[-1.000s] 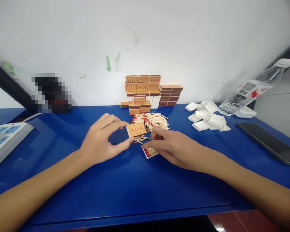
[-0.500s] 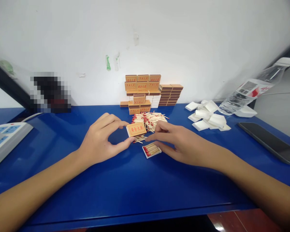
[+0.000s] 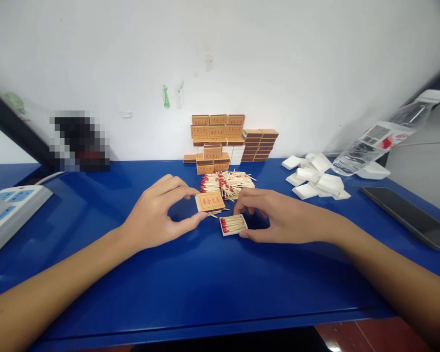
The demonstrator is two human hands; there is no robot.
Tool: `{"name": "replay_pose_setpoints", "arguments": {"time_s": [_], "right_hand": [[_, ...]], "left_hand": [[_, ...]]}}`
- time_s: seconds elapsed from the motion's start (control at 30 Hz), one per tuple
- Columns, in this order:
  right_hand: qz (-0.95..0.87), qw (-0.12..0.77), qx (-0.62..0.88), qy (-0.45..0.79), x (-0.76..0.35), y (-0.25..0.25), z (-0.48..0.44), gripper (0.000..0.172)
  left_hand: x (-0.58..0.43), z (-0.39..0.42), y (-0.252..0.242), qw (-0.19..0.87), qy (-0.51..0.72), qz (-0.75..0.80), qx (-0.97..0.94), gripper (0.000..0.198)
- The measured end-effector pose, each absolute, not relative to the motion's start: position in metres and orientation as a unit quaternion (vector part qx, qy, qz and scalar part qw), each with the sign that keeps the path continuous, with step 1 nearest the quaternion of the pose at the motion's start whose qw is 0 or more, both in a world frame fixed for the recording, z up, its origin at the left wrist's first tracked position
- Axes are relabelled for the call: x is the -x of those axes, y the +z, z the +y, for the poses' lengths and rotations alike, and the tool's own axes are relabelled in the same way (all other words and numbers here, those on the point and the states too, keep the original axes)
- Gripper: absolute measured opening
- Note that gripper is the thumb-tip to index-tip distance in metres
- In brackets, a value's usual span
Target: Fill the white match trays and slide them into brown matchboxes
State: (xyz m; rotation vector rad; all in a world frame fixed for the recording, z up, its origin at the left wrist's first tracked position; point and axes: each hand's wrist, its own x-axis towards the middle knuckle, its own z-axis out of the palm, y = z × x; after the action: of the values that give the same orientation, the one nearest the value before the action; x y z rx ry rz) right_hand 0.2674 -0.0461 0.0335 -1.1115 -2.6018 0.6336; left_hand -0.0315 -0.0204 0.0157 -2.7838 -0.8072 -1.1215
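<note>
Two light, crushable-looking parts: left hand (image 3: 157, 215) fingers pinch the orange cardboard matchbox sleeve (image 3: 209, 201) edgewise; right hand (image 3: 282, 217) fingers clamp the white match-filled tray (image 3: 233, 224) endwise.

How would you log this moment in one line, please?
left hand: holds matchbox sleeve | right hand: grips filled tray | behind: loose matches

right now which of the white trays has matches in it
The tray pinched in the right hand, beside the sleeve in the left hand: it holds red-tipped matches. The trays piled by the bottle show none.
</note>
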Motion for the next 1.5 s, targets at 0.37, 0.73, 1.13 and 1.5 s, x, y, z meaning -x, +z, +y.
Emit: {"name": "replay_pose_setpoints", "arguments": {"time_s": [0.37,0.73,1.13,1.5], "right_hand": [[-0.833,0.218,0.417,0.291,-0.283,0.03,-0.028,0.041],[-0.847,0.24,0.4,0.255,-0.286,0.038,-0.031,0.043],[-0.815,0.325,0.418,0.237,-0.277,0.03,-0.031,0.042],[-0.782,0.382,0.415,0.265,-0.25,0.018,-0.049,0.044]], "left_hand": [[0.032,-0.018,0.016,-0.121,-0.315,-0.324,0.884,0.026],[0.032,-0.015,0.017,-0.202,-0.322,-0.325,0.866,0.032],[0.032,-0.017,0.019,-0.263,-0.328,-0.367,0.83,0.032],[0.025,-0.03,0.016,-0.281,-0.343,-0.383,0.811,0.036]]}}
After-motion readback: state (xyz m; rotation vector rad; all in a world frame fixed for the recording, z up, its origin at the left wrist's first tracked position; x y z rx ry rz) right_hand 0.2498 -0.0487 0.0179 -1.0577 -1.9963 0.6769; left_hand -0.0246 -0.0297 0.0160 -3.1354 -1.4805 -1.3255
